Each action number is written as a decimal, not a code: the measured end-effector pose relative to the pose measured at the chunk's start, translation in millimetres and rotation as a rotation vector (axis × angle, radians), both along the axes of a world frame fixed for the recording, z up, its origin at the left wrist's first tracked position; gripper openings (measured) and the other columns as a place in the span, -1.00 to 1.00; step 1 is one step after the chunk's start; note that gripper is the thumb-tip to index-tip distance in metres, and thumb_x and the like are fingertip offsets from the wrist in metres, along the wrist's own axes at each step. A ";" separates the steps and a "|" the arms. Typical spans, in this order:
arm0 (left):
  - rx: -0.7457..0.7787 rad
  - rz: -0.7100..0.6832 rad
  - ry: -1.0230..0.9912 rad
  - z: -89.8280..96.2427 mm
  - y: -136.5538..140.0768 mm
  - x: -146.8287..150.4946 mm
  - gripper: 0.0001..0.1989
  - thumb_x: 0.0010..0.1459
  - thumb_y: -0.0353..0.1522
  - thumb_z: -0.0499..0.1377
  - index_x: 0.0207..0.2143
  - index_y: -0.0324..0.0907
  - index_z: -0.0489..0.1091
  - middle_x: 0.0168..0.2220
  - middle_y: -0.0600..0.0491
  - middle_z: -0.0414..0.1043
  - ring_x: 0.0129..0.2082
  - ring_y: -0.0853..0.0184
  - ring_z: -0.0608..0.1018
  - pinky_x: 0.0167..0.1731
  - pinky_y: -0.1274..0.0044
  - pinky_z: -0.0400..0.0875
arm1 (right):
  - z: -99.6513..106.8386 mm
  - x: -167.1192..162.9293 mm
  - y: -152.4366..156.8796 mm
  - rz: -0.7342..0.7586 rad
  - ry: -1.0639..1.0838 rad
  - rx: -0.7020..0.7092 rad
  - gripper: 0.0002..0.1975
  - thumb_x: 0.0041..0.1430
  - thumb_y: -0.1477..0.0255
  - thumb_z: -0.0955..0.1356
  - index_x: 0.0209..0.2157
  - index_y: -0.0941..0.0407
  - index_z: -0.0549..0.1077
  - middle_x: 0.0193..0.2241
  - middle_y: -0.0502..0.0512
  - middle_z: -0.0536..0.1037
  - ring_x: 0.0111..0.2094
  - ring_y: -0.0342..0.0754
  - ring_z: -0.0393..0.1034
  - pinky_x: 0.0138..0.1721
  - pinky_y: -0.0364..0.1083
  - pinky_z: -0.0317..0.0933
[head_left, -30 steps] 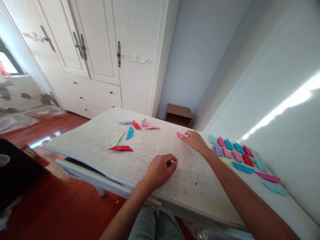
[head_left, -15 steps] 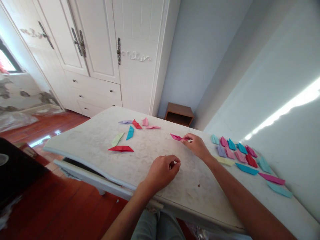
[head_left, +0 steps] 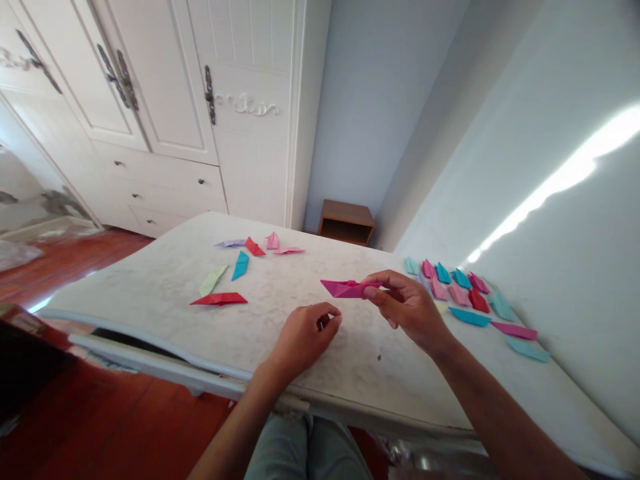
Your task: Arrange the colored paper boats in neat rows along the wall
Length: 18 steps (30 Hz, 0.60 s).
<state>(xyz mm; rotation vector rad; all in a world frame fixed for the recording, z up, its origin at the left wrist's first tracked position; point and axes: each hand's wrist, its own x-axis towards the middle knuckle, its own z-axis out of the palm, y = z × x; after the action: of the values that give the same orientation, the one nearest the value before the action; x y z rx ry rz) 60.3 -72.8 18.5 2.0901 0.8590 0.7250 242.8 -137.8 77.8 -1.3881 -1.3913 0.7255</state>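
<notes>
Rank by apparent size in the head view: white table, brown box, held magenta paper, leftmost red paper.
1. White table
2. Brown box
3. Held magenta paper and leftmost red paper: too alike to rank, the former partly covered.

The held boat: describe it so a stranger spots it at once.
Find the white table in front of the wardrobe. Above its middle, the right hand pinches a magenta boat near one end, the other tip pointing left. The other boats lie on the table; this is the only one held.
</notes>
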 end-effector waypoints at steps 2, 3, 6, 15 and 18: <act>-0.001 0.003 -0.001 -0.5 0.0 0.2 -0.76 0.19 -0.33 0.10 -0.26 -0.21 0.54 -0.47 0.06 0.50 -0.49 0.38 0.46 -0.44 0.58 0.25 | -0.1 5.5 -7.6 -0.019 0.007 -0.008 -0.63 0.10 0.12 0.42 -0.24 0.14 0.50 -0.70 -0.12 0.25 -0.73 -0.25 0.06 -0.75 -0.24 -0.06; -0.001 0.003 -0.002 -0.8 -0.1 0.2 -0.76 0.19 -0.33 0.09 -0.26 -0.21 0.54 -0.47 0.06 0.50 -0.49 0.38 0.46 -0.44 0.58 0.25 | -1.3 8.5 -11.7 -0.032 0.014 -0.018 -0.62 0.09 0.11 0.42 -0.24 0.14 0.49 -0.70 -0.12 0.24 -0.73 -0.25 0.06 -0.75 -0.24 -0.06; -0.002 -0.003 -0.011 -1.7 -0.7 -0.2 -0.75 0.20 -0.31 0.08 -0.26 -0.22 0.53 -0.46 0.06 0.51 -0.49 0.38 0.47 -0.43 0.58 0.28 | -10.6 20.5 -27.3 -0.108 0.044 -0.058 -0.59 0.04 0.10 0.45 -0.23 0.15 0.48 -0.69 -0.13 0.26 -0.73 -0.26 0.04 -0.76 -0.24 -0.06; 0.000 -0.005 0.031 -1.7 -1.9 -0.3 -0.69 0.21 -0.20 0.08 -0.24 -0.19 0.53 -0.47 0.08 0.51 -0.50 0.36 0.48 -0.43 0.56 0.31 | -52.6 105.4 -99.8 -0.553 -0.043 -0.163 -0.45 -0.05 0.06 0.45 -0.13 0.17 0.45 -0.46 0.03 0.45 -0.69 -0.24 0.10 -0.73 -0.21 0.02; 0.005 -0.001 0.051 -1.9 -1.4 0.1 -0.67 0.20 -0.16 0.08 -0.24 -0.18 0.52 -0.45 0.08 0.52 -0.47 0.35 0.50 -0.40 0.56 0.33 | -58.2 134.2 -124.2 -0.676 -0.176 -0.189 -0.48 0.01 0.03 0.38 -0.17 0.18 0.46 -0.44 0.07 0.48 -0.71 -0.22 0.11 -0.70 -0.16 0.06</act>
<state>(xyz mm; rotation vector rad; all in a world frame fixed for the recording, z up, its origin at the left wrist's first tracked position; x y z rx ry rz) 60.4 -74.2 16.6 2.1212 0.8851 0.6758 377.0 -262.0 19.5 -1.9632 -0.8936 0.2926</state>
